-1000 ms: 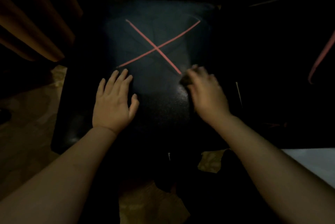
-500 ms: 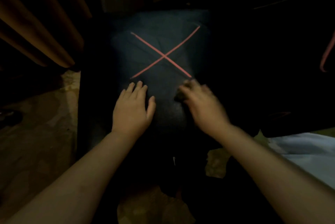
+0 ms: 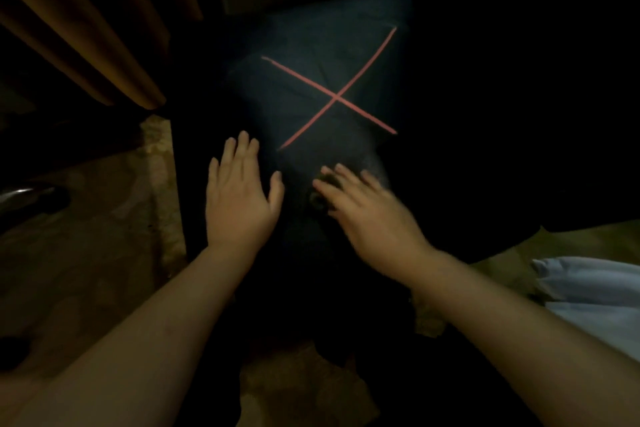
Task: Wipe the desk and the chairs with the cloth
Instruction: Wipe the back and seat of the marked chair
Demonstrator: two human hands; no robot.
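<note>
Dim view; the chair (image 3: 298, 246) edges are lost in shadow. One dark cloth (image 3: 319, 197), mostly hidden under the blurred right hand (image 3: 374, 215), lies on the seat just in front of one cushion (image 3: 311, 56) bearing a red cross. The right fingers (image 3: 346, 174), nearly straight, press the cloth. The left hand (image 3: 239, 198) rests flat beside it, fingers (image 3: 242, 149) straight, holding nothing.

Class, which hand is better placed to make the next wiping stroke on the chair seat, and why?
Right. The right hand has the cloth under its fingers on the chair seat; the left hand lies flat, holding nothing.
</note>
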